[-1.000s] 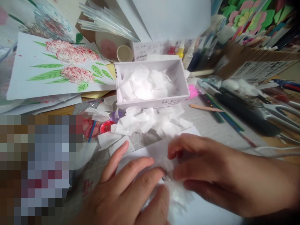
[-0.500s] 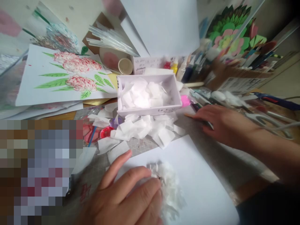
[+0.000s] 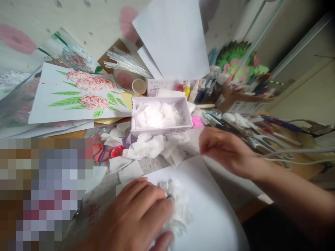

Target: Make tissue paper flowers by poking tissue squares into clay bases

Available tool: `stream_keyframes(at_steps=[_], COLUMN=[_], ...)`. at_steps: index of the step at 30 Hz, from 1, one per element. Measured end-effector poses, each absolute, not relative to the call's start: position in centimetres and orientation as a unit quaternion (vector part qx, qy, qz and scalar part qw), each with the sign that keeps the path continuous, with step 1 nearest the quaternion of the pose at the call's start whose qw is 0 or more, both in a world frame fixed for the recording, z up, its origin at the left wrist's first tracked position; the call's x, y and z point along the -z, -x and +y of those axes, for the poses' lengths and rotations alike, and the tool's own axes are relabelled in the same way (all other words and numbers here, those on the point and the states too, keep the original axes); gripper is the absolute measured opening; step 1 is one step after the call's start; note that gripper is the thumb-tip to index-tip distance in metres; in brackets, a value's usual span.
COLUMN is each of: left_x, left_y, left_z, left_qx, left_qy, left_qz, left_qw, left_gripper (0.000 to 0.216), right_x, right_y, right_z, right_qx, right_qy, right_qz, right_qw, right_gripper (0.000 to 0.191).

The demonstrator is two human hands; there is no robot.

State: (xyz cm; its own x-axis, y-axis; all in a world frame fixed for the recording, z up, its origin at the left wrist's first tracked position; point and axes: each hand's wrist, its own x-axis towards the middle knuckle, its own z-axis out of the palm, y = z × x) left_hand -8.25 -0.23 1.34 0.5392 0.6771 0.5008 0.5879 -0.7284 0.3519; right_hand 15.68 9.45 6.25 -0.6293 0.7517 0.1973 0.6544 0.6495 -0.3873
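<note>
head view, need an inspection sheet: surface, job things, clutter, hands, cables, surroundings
Surface: grey cutting mat, partly covered by a white sheet
Job's things: white fluffy cluster on the sheet; white pieces in the white box
Clutter: loose paper pieces in front of the box; scissors at right
Hands: left hand at the cluster; right hand curled, contents unclear
Cables: white cord near the scissors
Surroundings: flower picture at left, small bottles behind the box

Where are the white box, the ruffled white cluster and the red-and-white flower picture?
White box (image 3: 159,132): head view, on its front wall.
Ruffled white cluster (image 3: 180,206): head view, near its visible middle.
Red-and-white flower picture (image 3: 93,101): head view, on its lower bloom.
</note>
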Motion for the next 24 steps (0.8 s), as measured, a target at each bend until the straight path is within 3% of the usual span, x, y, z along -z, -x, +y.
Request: stream_keyframes(at_steps=[4,6,9,11,12,15,18,21,24], left_x=[-1.7,-1.9,-2.1,-2.1,-2.1,-1.9,-2.1,-2.6,-3.0], left_y=[8.4,8.5,8.5,8.6,8.6,8.6,8.5,8.4,8.5], left_z=[-0.2,-0.2,-0.3,-0.4,-0.4,-0.4,-0.2,0.0,0.1], left_qx=[-0.303,-0.302,-0.301,-0.307,-0.311,-0.325,-0.328,-0.321,-0.328], left_qy=[-0.861,-0.863,-0.863,-0.855,-0.849,-0.825,-0.806,-0.8,-0.773], left_qz=[0.385,0.38,0.374,0.378,0.383,0.404,0.425,0.437,0.476], left_qw=[0.137,0.143,0.16,0.179,0.191,0.226,0.249,0.257,0.262], left_gripper=[0.006,0.009,0.01,0.011,0.012,0.016,0.017,0.018,0.012], right_x=[-5.5,-4.7,-3.7,-3.3,-3.2,-3.3,-4.1,-5.2,-6.0], right_y=[-12.9,-12.1,-11.6,-11.7,-11.8,-12.3,-12.6,-12.3,-11.7], right_z=[8.2,8.0,8.1,8.3,8.4,8.7,8.4,7.2,5.9], right_qx=[-0.197,-0.177,-0.129,-0.121,-0.122,-0.148,-0.239,-0.325,-0.325], right_qy=[0.364,0.402,0.456,0.466,0.467,0.484,0.507,0.446,0.304], right_qz=[-0.899,-0.891,-0.875,-0.872,-0.871,-0.855,-0.814,-0.815,-0.883], right_qw=[0.147,0.119,0.095,0.092,0.094,0.114,0.152,0.176,0.152], right_gripper=[0.02,0.011,0.021,0.011,0.005,0.012,0.01,0.008,0.01])
